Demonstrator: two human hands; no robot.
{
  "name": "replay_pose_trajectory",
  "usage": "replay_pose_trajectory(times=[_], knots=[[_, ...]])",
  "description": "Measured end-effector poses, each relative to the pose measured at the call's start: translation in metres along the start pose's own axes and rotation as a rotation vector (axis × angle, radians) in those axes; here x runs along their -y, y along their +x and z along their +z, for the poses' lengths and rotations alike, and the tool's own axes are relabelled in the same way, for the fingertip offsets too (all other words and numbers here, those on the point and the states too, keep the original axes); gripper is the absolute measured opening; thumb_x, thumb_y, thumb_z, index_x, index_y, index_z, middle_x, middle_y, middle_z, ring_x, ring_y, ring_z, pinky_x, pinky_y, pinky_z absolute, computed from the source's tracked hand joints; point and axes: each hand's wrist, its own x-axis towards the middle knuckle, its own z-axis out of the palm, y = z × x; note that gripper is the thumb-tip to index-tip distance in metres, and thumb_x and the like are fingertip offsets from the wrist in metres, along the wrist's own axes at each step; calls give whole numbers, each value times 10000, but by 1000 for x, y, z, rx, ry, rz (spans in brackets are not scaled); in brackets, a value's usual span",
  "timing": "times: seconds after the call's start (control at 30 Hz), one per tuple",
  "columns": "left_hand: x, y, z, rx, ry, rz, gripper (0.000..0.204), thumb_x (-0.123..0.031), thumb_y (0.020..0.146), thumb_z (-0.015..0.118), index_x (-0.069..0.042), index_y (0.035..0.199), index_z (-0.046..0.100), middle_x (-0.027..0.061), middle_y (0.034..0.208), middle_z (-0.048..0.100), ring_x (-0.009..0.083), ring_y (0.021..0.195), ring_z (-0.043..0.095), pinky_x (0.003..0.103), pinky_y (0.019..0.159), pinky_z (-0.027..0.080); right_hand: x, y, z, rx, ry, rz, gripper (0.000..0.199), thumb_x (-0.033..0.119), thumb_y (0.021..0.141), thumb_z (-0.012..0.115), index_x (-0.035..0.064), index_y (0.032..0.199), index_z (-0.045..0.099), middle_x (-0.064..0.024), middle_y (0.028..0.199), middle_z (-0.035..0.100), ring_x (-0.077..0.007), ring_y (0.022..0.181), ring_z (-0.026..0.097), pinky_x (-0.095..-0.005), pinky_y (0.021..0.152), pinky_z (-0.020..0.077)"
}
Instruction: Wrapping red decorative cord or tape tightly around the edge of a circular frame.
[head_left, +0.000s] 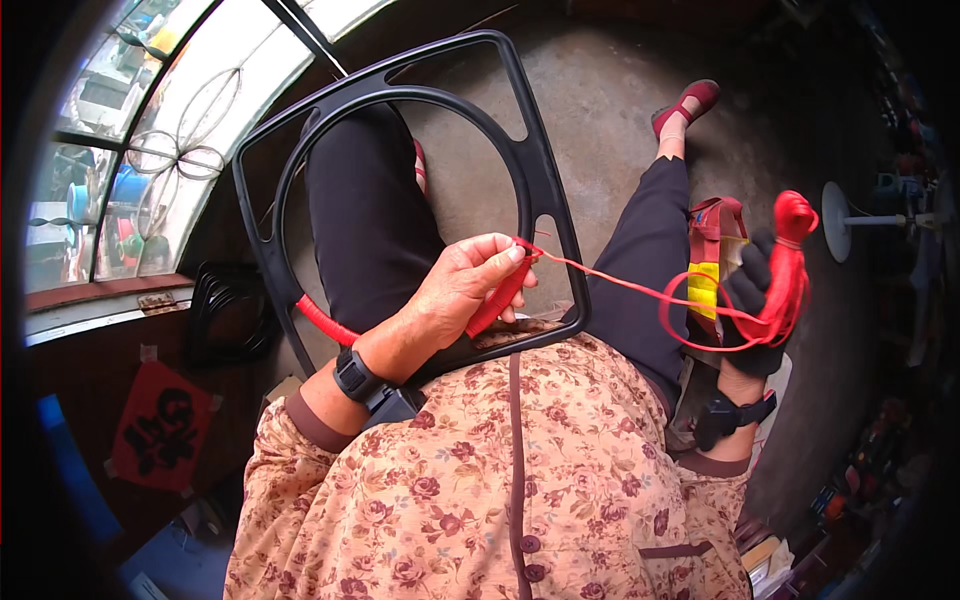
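I watch remotely: the left hand pinches red cord against the ring of the black frame on the lap; the gloved right hand clasps the cord's bundle. Red wrapping covers the lower arc, partly hidden; beyond, the bare upper arc seems left.

The frame looks smooth plastic, the cord glossy.
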Motion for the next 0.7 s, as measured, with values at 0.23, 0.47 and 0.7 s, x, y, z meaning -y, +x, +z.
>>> replay_pose_trajectory(times=[0.23, 0.47, 0.7], knots=[[4, -4, -7, 0, -39, 19, 167, -206, 961, 560, -51, 1019, 575, 78, 830, 659, 130, 640, 631, 241, 533, 541, 76, -5, -45, 214, 207, 183, 250, 309, 992, 408, 93, 965, 530, -41, 832, 523, -173, 713, 502, -325, 656, 418], [-1, -4, -3, -56, -89, 84, 156, -195, 956, 563, -62, 1035, 539, 137, 819, 666, 166, 602, 651, 258, 486, 548, 80, 33, -54, -27, -119, -99, 289, 242, 968, 445, 8, 1115, 530, -75, 1055, 563, -176, 897, 560, -310, 804, 451], [-3, -6, 2, -139, 123, 107, 118, -167, 948, 554, -51, 961, 541, 126, 786, 660, 150, 561, 638, 251, 455, 538, 19, 91, 31, -323, -1159, -466, 344, 157, 938, 514, -20, 1232, 536, -93, 1155, 615, -175, 1029, 603, -295, 937, 463]])
